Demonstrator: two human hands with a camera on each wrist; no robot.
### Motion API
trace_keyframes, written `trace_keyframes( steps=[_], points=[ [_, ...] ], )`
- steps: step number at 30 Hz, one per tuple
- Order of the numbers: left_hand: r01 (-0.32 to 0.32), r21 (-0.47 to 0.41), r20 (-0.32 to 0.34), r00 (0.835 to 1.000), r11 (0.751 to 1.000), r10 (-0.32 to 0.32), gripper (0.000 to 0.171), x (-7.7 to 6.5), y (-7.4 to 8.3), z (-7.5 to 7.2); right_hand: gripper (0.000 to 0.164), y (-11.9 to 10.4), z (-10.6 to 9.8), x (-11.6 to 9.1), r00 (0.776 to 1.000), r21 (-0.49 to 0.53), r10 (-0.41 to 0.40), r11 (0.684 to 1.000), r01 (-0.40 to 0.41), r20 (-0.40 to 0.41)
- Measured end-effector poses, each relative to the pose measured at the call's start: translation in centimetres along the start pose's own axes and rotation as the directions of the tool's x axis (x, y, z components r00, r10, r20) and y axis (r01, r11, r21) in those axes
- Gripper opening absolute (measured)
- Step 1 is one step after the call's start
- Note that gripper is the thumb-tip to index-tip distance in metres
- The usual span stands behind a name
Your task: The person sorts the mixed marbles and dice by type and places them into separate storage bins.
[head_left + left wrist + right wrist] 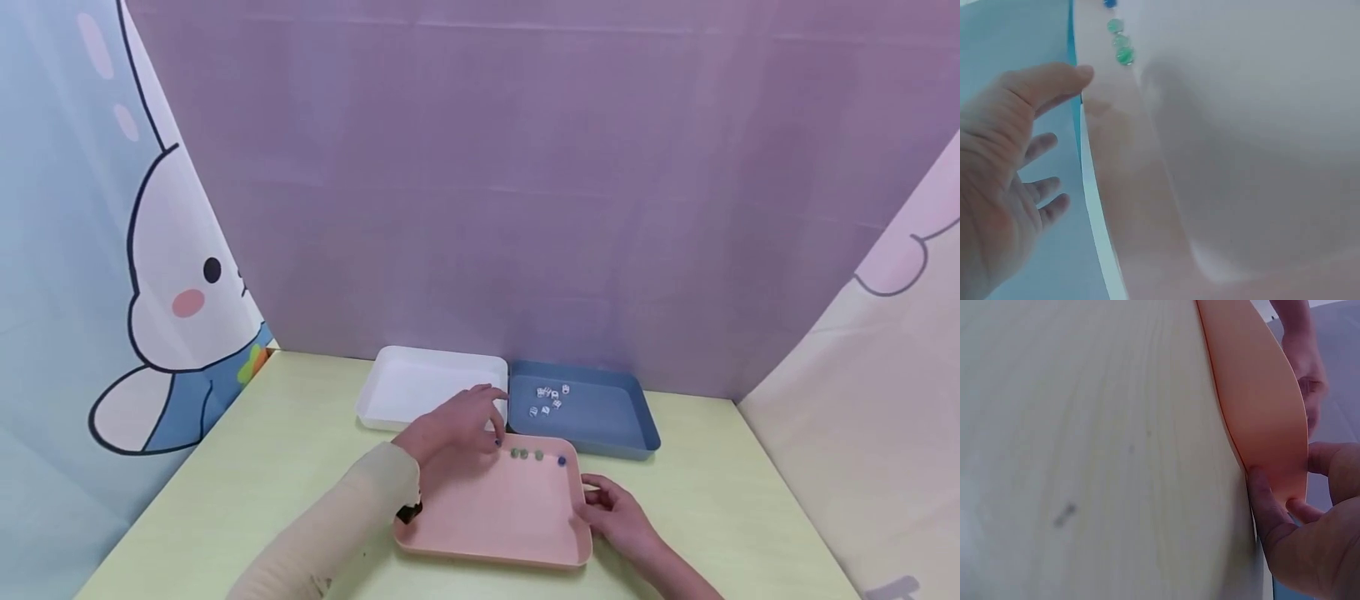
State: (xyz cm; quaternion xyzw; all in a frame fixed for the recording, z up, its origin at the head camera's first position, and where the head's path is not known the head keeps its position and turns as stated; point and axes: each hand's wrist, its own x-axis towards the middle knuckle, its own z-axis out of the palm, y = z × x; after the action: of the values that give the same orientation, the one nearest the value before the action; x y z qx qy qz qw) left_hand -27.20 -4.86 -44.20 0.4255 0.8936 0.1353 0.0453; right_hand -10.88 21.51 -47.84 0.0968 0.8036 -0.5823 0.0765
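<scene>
My left hand [468, 419] reaches over the far edge of the pink tray [495, 517]. Its thumb and index finger come together at the tips, pinching a small blue marble [497, 443]; the other fingers are spread. In the left wrist view the thumb hides that marble. Along the tray's far side sit three green marbles [1124, 55] and another blue marble [562, 460]. At the right side, my right hand [618, 521] grips the tray wall [1260, 394], fingers against its outer face and thumb at the rim.
A white tray [365, 408] stands behind the pink one on the left. Beside it on the right is a blue tray [615, 417] with several white dice [555, 395] in it. A purple cloth [525, 208] hangs behind the pale wooden table [300, 417].
</scene>
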Motion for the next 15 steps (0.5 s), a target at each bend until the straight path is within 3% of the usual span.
trace_keyframes(
  steps=[4, 9, 15],
  points=[
    [-0.011, -0.065, -0.058, 0.998, 0.998, 0.008, 0.007, 0.0, -0.5, 0.1, 0.052, 0.1, 0.0, 0.0, 1.0, 0.003, -0.014, 1.0, 0.014, 0.006],
    [0.035, -0.183, -0.108, 0.993, 0.982, -0.056, 0.005, 0.2, -1.2, 0.8, 0.052, 0.1, 0.0, -0.2, 1.0, 0.007, -0.016, 1.0, 0.016, 0.015],
    [0.082, -0.408, -0.185, 0.968, 0.91, -0.17, 0.006, 0.5, -2.0, 1.6, 0.052, 0.1, -0.1, -0.2, 1.0, 0.007, -0.014, 1.0, 0.014, 0.019]
  ],
)
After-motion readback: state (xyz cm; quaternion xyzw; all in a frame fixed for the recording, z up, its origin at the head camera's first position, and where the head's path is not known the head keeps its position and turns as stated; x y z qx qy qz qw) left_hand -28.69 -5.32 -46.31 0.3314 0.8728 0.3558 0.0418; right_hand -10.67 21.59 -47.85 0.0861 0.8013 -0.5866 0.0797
